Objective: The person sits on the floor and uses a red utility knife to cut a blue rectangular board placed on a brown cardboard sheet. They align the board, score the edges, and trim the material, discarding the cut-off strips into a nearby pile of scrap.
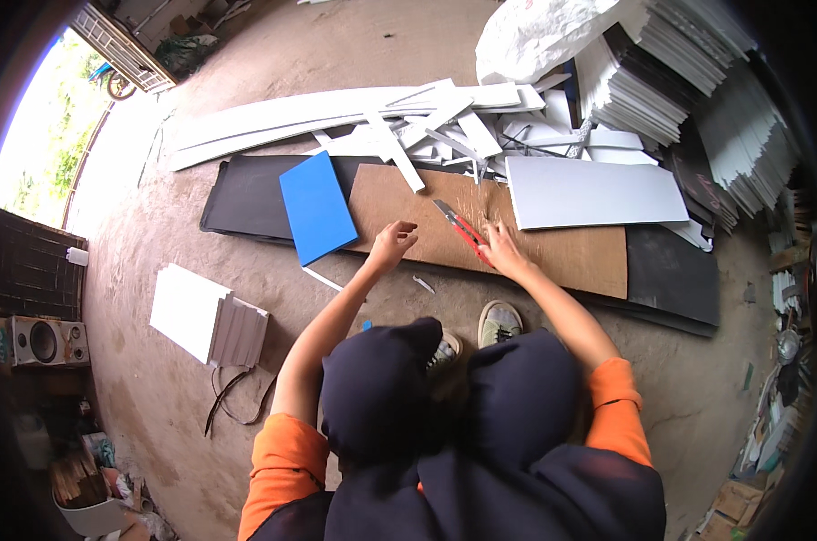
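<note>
A red utility knife [463, 233] with a dark blade lies slantwise over a scored brown board [571, 261], its tip toward the far left. My right hand [503, 251] is closed around the knife's near end. My left hand [393, 245] hovers by the board's near edge, fingers loosely bent and apart, holding nothing. Left of it, a flat blue panel [318, 209] rests across the brown board's left end and a black sheet [246, 200] beneath. A white panel [598, 192] covers the board's far right part.
White offcut strips [408, 135] are heaped beyond the board. A white sack [539, 41] and stacked white panels [629, 95] stand at the far right. Nearer left are a small stack of white pieces [192, 311], a dark strap [233, 401] and a speaker [48, 341].
</note>
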The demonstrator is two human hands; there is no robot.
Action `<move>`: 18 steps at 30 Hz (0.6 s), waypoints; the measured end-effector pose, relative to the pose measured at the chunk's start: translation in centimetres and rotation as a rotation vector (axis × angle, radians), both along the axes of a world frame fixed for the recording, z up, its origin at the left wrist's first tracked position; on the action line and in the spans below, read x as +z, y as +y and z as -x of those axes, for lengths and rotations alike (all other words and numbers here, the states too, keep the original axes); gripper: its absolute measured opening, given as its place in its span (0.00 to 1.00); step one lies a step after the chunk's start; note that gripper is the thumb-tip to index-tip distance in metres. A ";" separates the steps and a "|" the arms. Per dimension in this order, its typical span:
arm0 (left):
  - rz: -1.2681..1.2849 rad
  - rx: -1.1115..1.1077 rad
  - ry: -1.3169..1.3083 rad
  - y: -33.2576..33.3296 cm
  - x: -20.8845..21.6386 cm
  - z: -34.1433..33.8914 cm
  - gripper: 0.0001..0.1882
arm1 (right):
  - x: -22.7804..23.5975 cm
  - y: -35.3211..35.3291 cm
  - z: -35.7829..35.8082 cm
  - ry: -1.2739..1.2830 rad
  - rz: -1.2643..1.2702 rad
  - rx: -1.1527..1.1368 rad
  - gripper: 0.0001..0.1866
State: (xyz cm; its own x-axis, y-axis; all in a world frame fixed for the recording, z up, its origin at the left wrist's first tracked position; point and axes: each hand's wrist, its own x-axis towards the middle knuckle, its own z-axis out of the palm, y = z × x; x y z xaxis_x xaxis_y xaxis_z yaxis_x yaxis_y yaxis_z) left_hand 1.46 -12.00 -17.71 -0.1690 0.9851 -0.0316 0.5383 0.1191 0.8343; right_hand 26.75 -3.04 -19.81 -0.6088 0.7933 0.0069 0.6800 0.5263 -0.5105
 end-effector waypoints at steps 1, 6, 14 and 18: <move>0.003 0.038 -0.060 0.2 -0.7 -0.3 0.15 | -0.4 -0.1 1.0 0.016 -0.020 -0.003 0.26; -0.012 0.218 -0.262 1.3 -3.3 -1.7 0.12 | -1.1 0.6 4.0 0.211 0.050 -0.010 0.32; -0.096 0.339 -0.428 5.3 -5.4 -5.0 0.10 | -1.5 1.8 -0.1 0.127 0.114 -0.151 0.19; -0.058 0.175 -0.699 8.9 -4.2 -8.7 0.11 | 0.1 -0.2 -5.0 0.203 0.050 -0.450 0.13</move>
State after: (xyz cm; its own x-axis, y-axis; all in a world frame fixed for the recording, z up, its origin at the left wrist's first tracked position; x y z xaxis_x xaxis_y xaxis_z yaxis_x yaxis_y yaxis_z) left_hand 10.18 -3.14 -21.92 -0.2835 0.9490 -0.1380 -0.1464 0.0994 0.9842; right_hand 31.78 -3.20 -19.71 -0.1961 0.9795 0.0456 0.7181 0.1751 -0.6735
